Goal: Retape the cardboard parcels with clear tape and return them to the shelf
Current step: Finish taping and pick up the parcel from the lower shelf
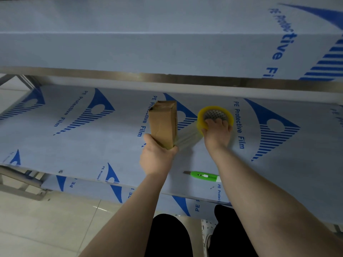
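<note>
A narrow brown cardboard parcel [163, 123] stands on end above the middle shelf [83, 145], its top flaps creased. My left hand [157, 156] grips its lower end from below. To its right, my right hand [217, 133] holds a yellowish roll of clear tape [215, 115], fingers hooked into the core. A strip of clear tape [188, 137] stretches from the roll to the parcel's right edge near my left hand.
A green utility knife [204, 176] lies on the shelf near its front edge, between my forearms. The upper shelf [167, 52], covered in blue-printed protective film, overhangs the work area. Tiled floor [46, 225] lies lower left; my legs are below.
</note>
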